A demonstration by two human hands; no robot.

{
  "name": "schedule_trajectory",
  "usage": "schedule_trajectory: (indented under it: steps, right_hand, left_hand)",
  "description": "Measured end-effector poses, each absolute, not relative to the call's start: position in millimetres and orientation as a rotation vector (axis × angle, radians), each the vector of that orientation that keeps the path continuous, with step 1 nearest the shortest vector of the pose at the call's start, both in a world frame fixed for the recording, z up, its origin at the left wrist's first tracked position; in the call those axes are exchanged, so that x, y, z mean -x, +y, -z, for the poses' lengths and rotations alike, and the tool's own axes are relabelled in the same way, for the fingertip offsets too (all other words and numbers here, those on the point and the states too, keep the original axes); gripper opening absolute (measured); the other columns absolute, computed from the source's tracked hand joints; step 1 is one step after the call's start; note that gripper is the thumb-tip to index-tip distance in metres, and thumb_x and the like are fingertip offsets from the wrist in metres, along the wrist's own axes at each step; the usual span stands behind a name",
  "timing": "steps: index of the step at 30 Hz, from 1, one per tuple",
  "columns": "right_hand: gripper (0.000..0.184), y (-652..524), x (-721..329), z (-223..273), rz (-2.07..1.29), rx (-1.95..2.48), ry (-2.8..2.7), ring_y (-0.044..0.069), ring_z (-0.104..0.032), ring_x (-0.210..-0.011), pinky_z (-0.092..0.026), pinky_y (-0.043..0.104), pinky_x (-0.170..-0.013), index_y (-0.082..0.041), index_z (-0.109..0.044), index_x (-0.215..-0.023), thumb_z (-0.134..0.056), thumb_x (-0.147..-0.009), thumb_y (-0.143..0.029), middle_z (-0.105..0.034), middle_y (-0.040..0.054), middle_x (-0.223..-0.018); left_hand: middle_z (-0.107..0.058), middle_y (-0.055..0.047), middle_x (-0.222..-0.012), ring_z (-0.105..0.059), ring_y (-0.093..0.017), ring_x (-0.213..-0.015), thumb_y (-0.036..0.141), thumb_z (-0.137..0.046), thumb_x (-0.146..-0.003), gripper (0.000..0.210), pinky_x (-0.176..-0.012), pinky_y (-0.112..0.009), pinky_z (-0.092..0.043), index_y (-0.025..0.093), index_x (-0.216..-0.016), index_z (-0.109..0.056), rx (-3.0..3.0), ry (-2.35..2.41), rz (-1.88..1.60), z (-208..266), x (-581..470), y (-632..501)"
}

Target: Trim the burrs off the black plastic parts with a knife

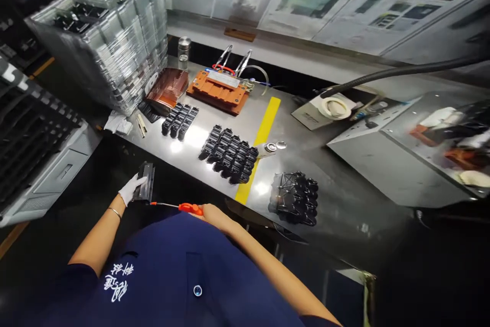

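My left hand [133, 189], in a white glove, grips a dark plastic part [145, 182] with a glossy face, held in front of the bench edge. My bare right hand [212, 215] is closed around the orange handle of a tool with a thin metal shaft [168, 205]. The shaft points left, and its orange tip lies at the lower edge of the plastic part; whether they touch is unclear. On the bench beyond my hands sit groups of black moulded parts: a small group [179, 121], a larger one [230, 153] and one at the right [294, 198].
An orange-brown fixture [219, 91] with metal handles stands at the back. Tall stacks of clear trays [130, 36] rise at the left, above a grey crate [57, 174]. Yellow tape [268, 120] crosses the metal bench. A grey machine box [383, 153] occupies the right.
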State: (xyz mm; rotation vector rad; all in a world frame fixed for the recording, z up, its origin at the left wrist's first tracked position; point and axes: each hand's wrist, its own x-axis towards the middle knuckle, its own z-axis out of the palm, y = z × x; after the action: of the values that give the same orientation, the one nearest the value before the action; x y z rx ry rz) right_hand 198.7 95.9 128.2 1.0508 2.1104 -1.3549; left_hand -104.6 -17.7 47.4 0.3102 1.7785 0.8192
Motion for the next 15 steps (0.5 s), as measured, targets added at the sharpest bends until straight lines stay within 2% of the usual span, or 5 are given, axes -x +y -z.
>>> schedule_trajectory:
  steps: [5, 9, 13, 15]
  right_hand:
    - [0.059, 83, -147, -127, 1.212, -1.013, 2.202, 0.021, -0.061, -0.076, -0.036, 0.027, -0.063, -0.017, -0.067, -0.100, -0.033, -0.092, -0.065, -0.068, 0.0091, -0.084]
    - [0.057, 75, -117, -134, 1.162, -0.819, 2.205, 0.019, -0.059, -0.064, -0.034, 0.026, -0.057, -0.018, -0.068, -0.080, -0.052, -0.078, -0.073, -0.066, 0.0058, -0.070]
    - [0.059, 72, -100, -142, 1.042, -0.863, 2.281, 0.021, -0.061, -0.071, -0.034, 0.027, -0.060, -0.018, -0.068, -0.088, -0.037, -0.089, -0.069, -0.067, 0.0083, -0.078]
    - [0.059, 70, -96, -145, 1.044, -0.828, 2.273, 0.021, -0.060, -0.068, -0.033, 0.027, -0.058, -0.018, -0.068, -0.085, -0.041, -0.086, -0.071, -0.066, 0.0077, -0.075]
  left_hand:
    - [-0.069, -0.005, -0.094, -0.066, -0.014, -0.078, 0.042, -0.052, -0.094, 0.033, -0.073, -0.033, -0.057, 0.013, -0.106, -0.063, -0.024, 1.586, -0.888, -65, 151, -73]
    - [-0.071, -0.006, -0.077, -0.066, -0.014, -0.066, 0.049, -0.055, -0.090, 0.040, -0.066, -0.030, -0.057, 0.011, -0.095, -0.067, 0.041, 1.572, -0.922, -66, 163, -92]
    - [-0.074, -0.009, -0.078, -0.069, -0.021, -0.071, 0.054, -0.061, -0.083, 0.045, -0.068, -0.033, -0.058, 0.012, -0.094, -0.070, -0.036, 1.634, -0.929, -67, 168, -110]
    - [-0.075, -0.010, -0.089, -0.070, -0.023, -0.082, 0.054, -0.062, -0.082, 0.045, -0.075, -0.033, -0.057, 0.013, -0.101, -0.069, -0.120, 1.706, -0.943, -70, 172, -118]
